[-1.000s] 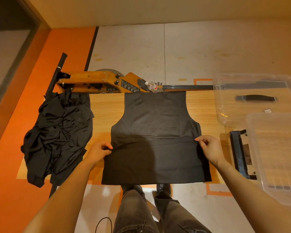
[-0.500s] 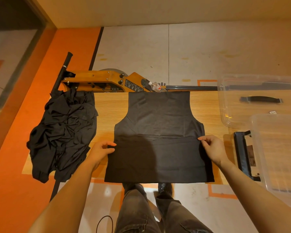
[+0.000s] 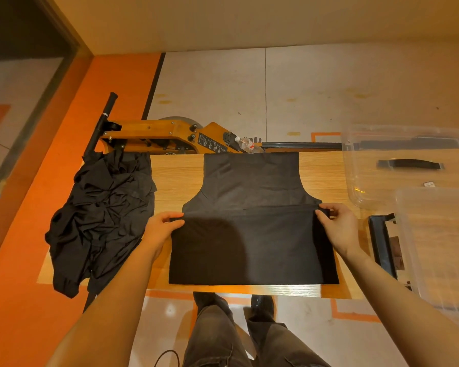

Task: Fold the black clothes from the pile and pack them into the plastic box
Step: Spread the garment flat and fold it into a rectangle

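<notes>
My left hand (image 3: pixel 161 229) pinches the left edge of the shirt (image 3: pixel 252 223) and my right hand (image 3: pixel 338 229) pinches its right edge, both at the line where a crease runs across the cloth. The shirt lies flat on the desk (image 3: pixel 175 176), its far end reaching the far edge and its near hem close to the near edge. The pile (image 3: pixel 101 215) sits at the left, drooping over the desk's left and near sides. The box (image 3: pixel 440 250) stands at the right, near corner, with a clear lid (image 3: pixel 408 165) lying beyond it.

What worries me most is an uneven lift. If one hand rises or travels ahead of the other, the fold will likely come down skewed and the side edges will not match. My hold is only at the two edges, so the middle could sag and drag, wrinkling the layer beneath. The thin cloth could also slip from a light pinch partway over.

The near hem sits close to the desk's edge, so a pull toward me might slide it off. The pile already hangs over the side, and a nudge from my left arm could send it to the floor.
</notes>
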A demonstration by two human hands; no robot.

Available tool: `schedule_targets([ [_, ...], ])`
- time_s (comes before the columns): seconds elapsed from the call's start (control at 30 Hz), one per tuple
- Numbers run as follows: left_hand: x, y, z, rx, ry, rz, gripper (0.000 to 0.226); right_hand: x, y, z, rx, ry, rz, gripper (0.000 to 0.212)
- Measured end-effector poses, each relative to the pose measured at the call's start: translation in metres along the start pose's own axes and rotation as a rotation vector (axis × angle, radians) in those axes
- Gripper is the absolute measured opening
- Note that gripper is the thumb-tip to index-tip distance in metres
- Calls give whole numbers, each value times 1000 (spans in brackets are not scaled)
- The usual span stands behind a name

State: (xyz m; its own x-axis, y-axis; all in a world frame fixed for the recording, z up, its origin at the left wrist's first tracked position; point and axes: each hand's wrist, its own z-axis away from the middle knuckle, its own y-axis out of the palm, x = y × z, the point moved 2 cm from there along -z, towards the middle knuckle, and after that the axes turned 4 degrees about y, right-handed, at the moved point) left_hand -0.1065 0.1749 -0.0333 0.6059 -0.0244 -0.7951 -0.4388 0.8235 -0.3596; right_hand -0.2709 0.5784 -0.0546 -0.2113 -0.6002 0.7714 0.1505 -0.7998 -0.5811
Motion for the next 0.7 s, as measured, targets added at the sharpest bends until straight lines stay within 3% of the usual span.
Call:
schedule_targets([
  [0.27,-69,13,-45,-43,71,41,22,48,2,-48,-32,-29,3,34],
  [0.47,-121,27,-85,-120,138,0,35,91,6,-89,-99,-77,51,51],
  [0.53,-126,32,-98,-90,132,-151,50,96,14,-96,-81,-43,160,76],
  [0.6,-124,42,-103,-79,122,-475,60,96,26,-95,-67,-17,296,91],
  [0.7,-110,61,-95,-35,136,-722,62,91,51,-75,-53,-101,456,88],
])
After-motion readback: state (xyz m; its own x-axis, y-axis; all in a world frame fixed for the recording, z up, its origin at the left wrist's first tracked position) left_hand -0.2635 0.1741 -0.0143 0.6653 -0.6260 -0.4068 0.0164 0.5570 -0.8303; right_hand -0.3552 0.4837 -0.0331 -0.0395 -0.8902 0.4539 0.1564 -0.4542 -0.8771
